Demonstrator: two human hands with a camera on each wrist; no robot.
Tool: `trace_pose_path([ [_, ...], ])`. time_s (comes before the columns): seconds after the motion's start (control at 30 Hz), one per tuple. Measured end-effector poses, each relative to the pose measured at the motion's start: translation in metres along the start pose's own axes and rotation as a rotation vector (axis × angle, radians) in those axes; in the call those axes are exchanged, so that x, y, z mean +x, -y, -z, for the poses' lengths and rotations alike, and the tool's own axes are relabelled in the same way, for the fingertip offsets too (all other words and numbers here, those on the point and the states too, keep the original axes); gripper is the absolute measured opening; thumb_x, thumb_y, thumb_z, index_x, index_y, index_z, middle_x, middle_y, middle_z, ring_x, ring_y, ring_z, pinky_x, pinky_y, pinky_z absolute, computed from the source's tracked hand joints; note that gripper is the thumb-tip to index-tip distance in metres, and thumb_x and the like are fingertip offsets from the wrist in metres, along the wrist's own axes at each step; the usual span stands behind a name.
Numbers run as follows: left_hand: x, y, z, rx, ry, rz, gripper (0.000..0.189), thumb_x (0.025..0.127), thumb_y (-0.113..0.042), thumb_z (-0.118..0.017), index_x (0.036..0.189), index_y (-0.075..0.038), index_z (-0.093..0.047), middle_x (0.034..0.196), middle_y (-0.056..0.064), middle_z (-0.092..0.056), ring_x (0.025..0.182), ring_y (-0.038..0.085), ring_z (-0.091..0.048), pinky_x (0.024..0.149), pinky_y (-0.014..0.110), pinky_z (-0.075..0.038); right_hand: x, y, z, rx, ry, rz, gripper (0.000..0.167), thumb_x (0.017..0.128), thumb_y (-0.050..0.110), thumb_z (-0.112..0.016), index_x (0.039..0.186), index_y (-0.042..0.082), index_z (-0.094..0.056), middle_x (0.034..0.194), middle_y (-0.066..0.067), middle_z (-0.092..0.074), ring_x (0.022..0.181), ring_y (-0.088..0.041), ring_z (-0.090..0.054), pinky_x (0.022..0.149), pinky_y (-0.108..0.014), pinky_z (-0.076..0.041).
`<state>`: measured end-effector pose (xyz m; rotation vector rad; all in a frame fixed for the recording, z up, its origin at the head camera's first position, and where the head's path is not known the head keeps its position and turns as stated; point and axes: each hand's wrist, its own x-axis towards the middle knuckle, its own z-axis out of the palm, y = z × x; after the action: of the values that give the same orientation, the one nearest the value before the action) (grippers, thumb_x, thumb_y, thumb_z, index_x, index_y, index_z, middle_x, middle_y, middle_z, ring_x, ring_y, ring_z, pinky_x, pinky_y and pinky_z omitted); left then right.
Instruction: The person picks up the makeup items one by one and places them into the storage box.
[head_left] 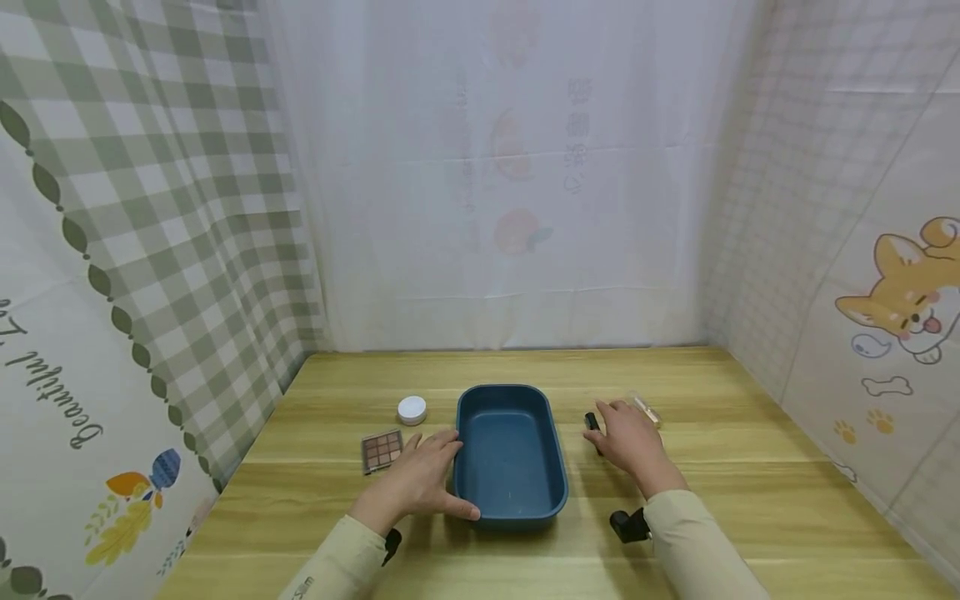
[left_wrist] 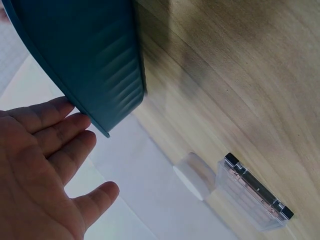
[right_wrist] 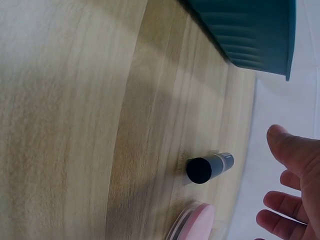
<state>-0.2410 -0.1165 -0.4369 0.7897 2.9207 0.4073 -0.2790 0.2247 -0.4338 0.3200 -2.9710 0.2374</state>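
Note:
A dark blue rectangular plastic basin (head_left: 512,517) stands in the middle of the table. At its left side my left hand (head_left: 422,477) has its fingers extended, fingertips touching the rim in the left wrist view. My right hand (head_left: 632,437) hovers right of the basin, fingers spread and holding nothing. Near its thumb lies a black lipstick-like tube (right_wrist: 212,166). A pink round case (right_wrist: 199,224) is beside the tube in the right wrist view; the hand hides it in the head view. Behind the right hand, a small clear item (head_left: 647,410) is partly covered.
Left of the basin are a white round jar (head_left: 412,409) and an eyeshadow palette (head_left: 382,451) in a clear case. The wooden table (head_left: 330,533) is enclosed by hanging cloths, a checked one (head_left: 225,192) on the left and a white one at the back.

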Motion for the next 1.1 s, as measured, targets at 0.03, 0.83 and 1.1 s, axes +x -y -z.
trace_pose_path([
  [0.03, 0.0, 0.0, 0.0, 0.0, 0.001, 0.001, 0.106, 0.068, -0.07, -0.078, 0.143, -0.001, -0.049, 0.152, 0.014, -0.041, 0.142, 0.03, -0.035, 0.115, 0.061, -0.02, 0.001, 0.0, 0.0, -0.008, 0.005, -0.001, 0.059, 0.093, 0.03, -0.07, 0.135, -0.008, -0.054, 0.125, -0.033, -0.056, 0.112, -0.047, -0.057, 0.092, -0.058, -0.048],
  [0.83, 0.002, -0.004, -0.001, 0.028, -0.026, 0.006, 0.106, 0.064, -0.068, -0.082, 0.139, 0.0, -0.053, 0.148, 0.015, -0.046, 0.138, 0.029, -0.041, 0.111, 0.055, -0.03, 0.021, -0.01, -0.022, 0.019, 0.043, -0.093, 0.023, 0.087, 0.014, -0.069, 0.068, 0.004, -0.06, 0.075, -0.014, -0.064, 0.07, -0.03, -0.063, 0.061, -0.048, -0.052],
  [1.1, 0.001, 0.0, -0.003, 0.084, -0.043, -0.007, 0.107, 0.063, -0.075, -0.076, 0.139, -0.002, -0.055, 0.149, 0.013, -0.046, 0.137, 0.026, -0.042, 0.108, 0.054, -0.032, 0.025, -0.01, -0.028, 0.013, 0.058, -0.128, 0.016, 0.084, 0.004, -0.057, 0.068, 0.004, -0.061, 0.073, -0.012, -0.063, 0.068, -0.028, -0.062, 0.055, -0.049, -0.051],
])
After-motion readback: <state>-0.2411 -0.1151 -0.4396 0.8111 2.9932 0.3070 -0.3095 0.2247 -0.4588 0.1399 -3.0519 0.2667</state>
